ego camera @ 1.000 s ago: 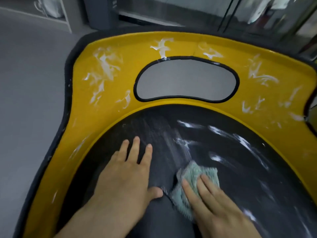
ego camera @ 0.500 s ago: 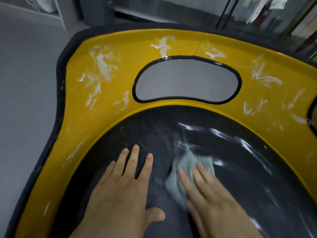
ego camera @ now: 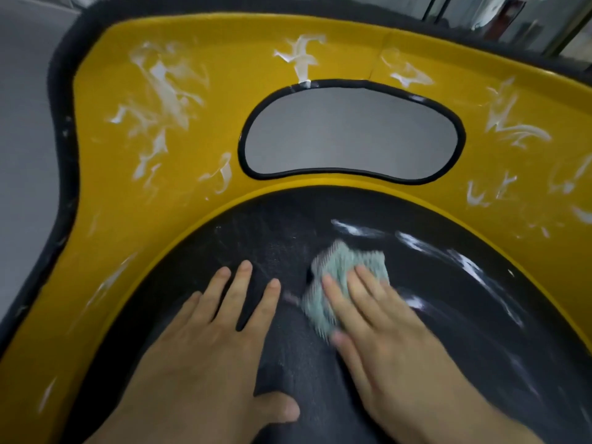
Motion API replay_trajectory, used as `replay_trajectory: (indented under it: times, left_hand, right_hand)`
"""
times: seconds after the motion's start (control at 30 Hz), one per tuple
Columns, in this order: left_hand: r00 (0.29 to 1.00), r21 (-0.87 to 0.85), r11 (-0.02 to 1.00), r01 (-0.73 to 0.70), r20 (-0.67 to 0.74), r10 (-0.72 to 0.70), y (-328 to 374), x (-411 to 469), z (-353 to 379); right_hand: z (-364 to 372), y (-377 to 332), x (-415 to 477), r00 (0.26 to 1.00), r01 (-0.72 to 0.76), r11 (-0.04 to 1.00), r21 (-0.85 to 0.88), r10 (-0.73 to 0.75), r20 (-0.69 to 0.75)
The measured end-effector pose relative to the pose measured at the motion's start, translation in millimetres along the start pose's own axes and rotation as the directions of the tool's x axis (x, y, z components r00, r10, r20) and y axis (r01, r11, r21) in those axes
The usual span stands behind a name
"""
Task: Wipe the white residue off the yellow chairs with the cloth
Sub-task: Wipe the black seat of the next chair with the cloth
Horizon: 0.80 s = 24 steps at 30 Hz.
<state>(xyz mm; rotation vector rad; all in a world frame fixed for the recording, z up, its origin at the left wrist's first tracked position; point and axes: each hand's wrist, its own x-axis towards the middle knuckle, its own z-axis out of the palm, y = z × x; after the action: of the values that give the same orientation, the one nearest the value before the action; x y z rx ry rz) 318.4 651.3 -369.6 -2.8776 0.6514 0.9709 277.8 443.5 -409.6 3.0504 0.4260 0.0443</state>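
Near the middle of the black seat pad (ego camera: 272, 238) of the yellow chair (ego camera: 224, 91), the right hand (ego camera: 378, 322) lies flat on a small pale green cloth (ego camera: 349, 257). Its fingers are straight and together and press the cloth down on the pad rather than gripping it. That hold spreads pressure across the whole cloth, which suits rubbing a smear off a broad surface. The cloth and the fingertips are blurred, so I judge a wiping stroke to be in hand.

Just beside it, toward the seat's left edge, the left hand (ego camera: 205, 341) rests palm down on the pad with fingers straight and slightly spread, holding nothing. It looks placed there to steady the person's lean, or the chair itself, against the push of the other hand. The two hands are near each other but do not touch.

White residue (ego camera: 416, 245) streaks the pad from just past the cloth toward the seat's right edge, so those marks seem the likely next ones. The pad under and around the left hand shows only faint scuffs. Much more residue lies on the yellow back, at its left corner, above the black-rimmed opening (ego camera: 349, 133) and along the right edge. Judged by that, the chair is well short of clean.
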Motion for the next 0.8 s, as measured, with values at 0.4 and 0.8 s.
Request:
replay_trajectory:
  times: [0.4, 0.8]
  left_hand:
    - [0.999, 0.014, 0.999, 0.030, 0.028, -0.031, 4.9, 4.3, -3.9]
    - [0.998, -0.028, 0.999, 0.032, -0.055, -0.034, 6.3, 8.7, 1.0]
  right_hand:
    - [-8.6, 27.1, 68.0, 0.991, -0.019, 0.999, 0.046, 0.013, 0.132]
    - [-5.8, 9.2, 5.1, 0.996, 0.041, 0.998, 0.037, -0.044, 0.076]
